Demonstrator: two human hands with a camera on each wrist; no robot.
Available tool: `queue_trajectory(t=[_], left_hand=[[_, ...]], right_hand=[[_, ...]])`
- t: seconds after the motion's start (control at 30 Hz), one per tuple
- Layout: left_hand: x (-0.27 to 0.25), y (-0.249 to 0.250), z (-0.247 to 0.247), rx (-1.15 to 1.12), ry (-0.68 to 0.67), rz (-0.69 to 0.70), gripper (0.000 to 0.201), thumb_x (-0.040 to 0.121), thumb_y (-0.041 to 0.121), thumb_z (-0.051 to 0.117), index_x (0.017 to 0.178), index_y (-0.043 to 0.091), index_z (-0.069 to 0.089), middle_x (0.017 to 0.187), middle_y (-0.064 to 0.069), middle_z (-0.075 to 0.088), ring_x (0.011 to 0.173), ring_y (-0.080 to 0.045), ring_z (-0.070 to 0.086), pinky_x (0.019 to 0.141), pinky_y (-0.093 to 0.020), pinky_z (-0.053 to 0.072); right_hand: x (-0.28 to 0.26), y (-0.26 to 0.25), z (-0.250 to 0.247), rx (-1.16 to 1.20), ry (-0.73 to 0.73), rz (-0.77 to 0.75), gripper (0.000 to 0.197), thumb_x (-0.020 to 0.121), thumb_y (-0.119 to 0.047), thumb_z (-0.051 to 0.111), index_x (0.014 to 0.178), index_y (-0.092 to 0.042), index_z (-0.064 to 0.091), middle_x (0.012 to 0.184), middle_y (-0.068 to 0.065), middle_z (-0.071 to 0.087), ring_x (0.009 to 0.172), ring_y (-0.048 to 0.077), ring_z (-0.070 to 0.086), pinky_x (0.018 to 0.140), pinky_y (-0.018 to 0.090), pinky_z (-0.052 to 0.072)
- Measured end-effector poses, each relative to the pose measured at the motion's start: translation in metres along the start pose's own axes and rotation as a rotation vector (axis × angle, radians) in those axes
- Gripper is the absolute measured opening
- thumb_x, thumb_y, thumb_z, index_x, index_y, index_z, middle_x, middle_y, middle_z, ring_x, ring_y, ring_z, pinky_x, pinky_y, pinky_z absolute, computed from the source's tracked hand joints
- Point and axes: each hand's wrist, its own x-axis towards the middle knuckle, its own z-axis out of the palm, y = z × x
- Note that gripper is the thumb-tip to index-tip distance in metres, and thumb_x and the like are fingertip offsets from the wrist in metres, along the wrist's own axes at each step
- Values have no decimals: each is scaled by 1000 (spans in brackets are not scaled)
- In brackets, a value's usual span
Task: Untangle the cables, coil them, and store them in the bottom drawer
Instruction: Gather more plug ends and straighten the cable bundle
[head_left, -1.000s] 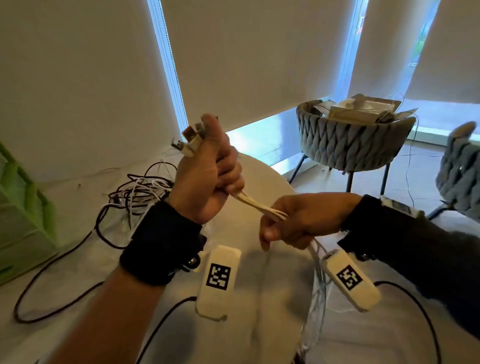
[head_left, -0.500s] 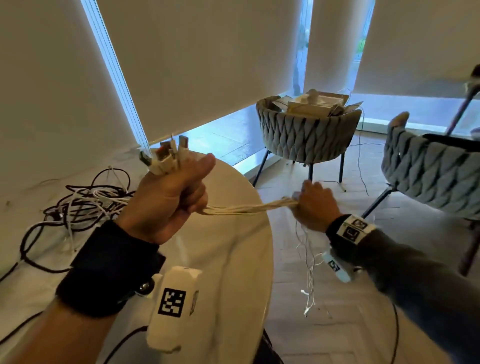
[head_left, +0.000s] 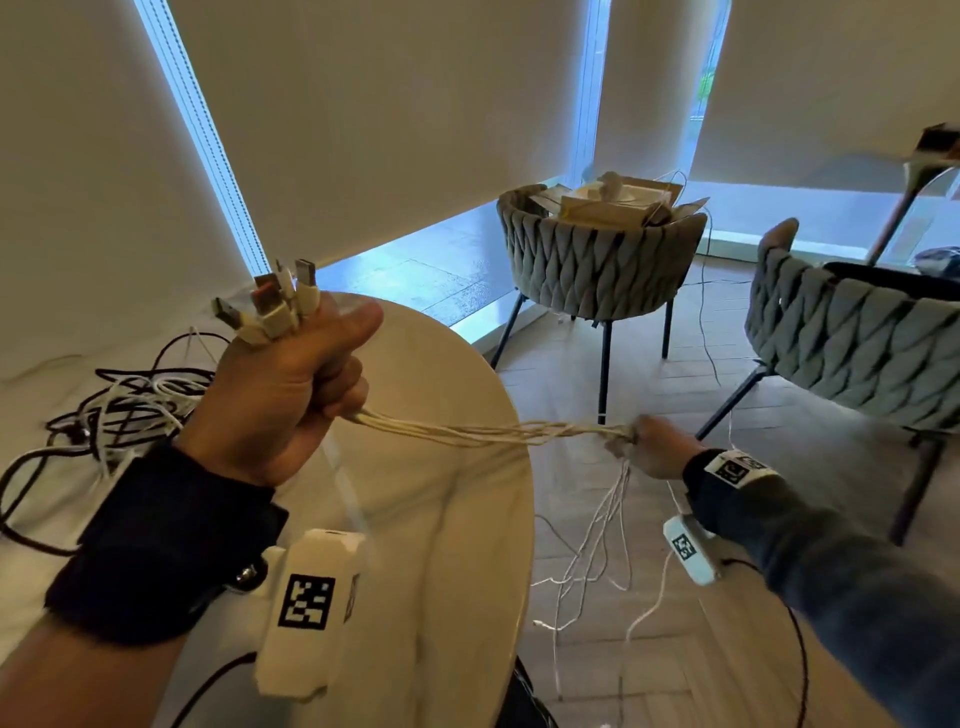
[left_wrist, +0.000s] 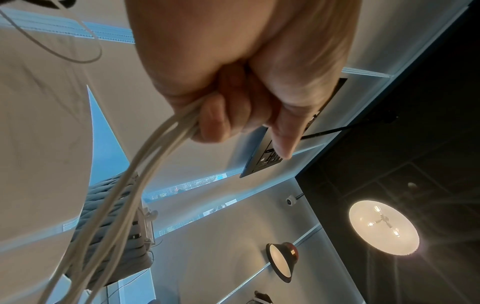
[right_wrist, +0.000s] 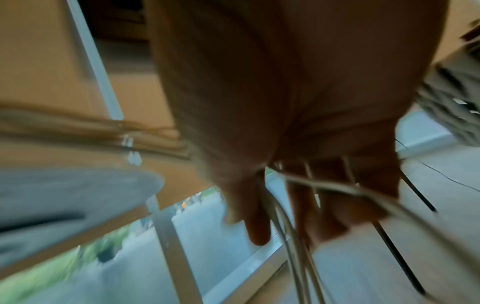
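We hold a bundle of thin cream-white charging cables (head_left: 488, 434) stretched between our two hands, and the way each hand grips explains the step. Our left hand (head_left: 291, 395) is raised above the round pale marble-look surface (head_left: 447, 509), fist wrapped tight around the cables just below their metal USB plugs (head_left: 270, 304), which stick up out of the fist in a fan. Keeping all the plug ends gathered there gives us one fixed anchor, so the strands line up side by side. Our right hand (head_left: 652, 449) is out beyond the edge of the surface, over the wooden floor, fingers curled round the same strands; the right wrist view is blurred, but cables pass between the fingers there. We judge this hand is running along the bundle to comb the strands straight. Beyond it the free ends (head_left: 592, 561) hang loose toward the floor, well off the surface.

A second tangle of black and white cables (head_left: 119, 410) lies on the far-left part of the surface, behind the left hand, not yet sorted. No drawer shows in any view, so coiling and storing look to be ahead.
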Motion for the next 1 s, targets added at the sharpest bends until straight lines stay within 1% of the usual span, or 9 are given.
queue_trajectory(t=[0.03,0.1,0.23,0.33,0.5,0.63,0.77,0.83,1.0], left_hand=[[0,0,1,-1,5,1,51,71,24,72,55,19,24,48,4,16,36,-8,17,39,-17,26],[0,-1,2,3,12,-5,51,72,22,73,54,19,25,48,4,16,36,-8,18,39,-17,26],[-2,-5,8,26,7,-25,53,77,7,71,49,23,29,45,6,20,36,-9,19,39,-19,27],[-5,-10,14,28,-38,-20,46,68,-6,56,47,25,29,45,4,23,39,-14,16,43,-25,20],[-8,-14,23,0,-82,-42,46,68,-7,56,46,26,34,45,4,27,43,-16,19,46,-31,22],[-10,-12,23,-11,-160,1,40,67,5,67,48,26,39,46,1,31,43,-19,26,47,-33,27],[-14,-3,21,-53,-209,23,40,64,5,64,47,26,34,46,7,31,40,-11,27,46,-25,29],[-13,3,17,-71,-176,28,43,64,5,64,49,25,29,45,6,29,40,-11,24,46,-25,26],[-13,4,19,-75,-109,4,47,66,-5,61,47,24,30,45,5,26,40,-12,21,45,-25,26]], right_hand=[[2,2,2,-7,33,-42,24,91,-29,60,75,-13,67,66,4,59,63,19,54,56,25,39],[-3,-7,2,-175,-165,-51,9,88,-31,65,87,-23,69,85,0,64,81,16,56,72,25,43],[-18,-40,-13,-227,-315,-134,44,76,-37,78,116,-34,62,119,-6,55,110,15,53,92,32,43],[-47,-92,-45,-147,-439,-267,32,79,-35,76,108,-42,62,112,-13,63,100,5,60,95,34,48],[-109,-178,-83,176,-310,-675,34,83,-32,71,115,-34,61,101,-8,66,73,1,62,77,16,53],[-122,-218,-65,278,-373,-822,26,86,-31,70,110,-23,62,97,-7,64,84,11,60,79,26,54],[-108,-209,-53,31,-691,-693,25,97,-26,56,78,-10,60,65,0,60,50,10,48,51,24,43],[-95,-186,-55,-97,-814,-540,27,98,-26,55,77,-9,58,62,2,57,44,9,46,44,22,40],[-51,-121,-79,-28,-483,-215,20,98,-23,52,85,-8,56,72,8,61,59,17,62,65,28,56]])
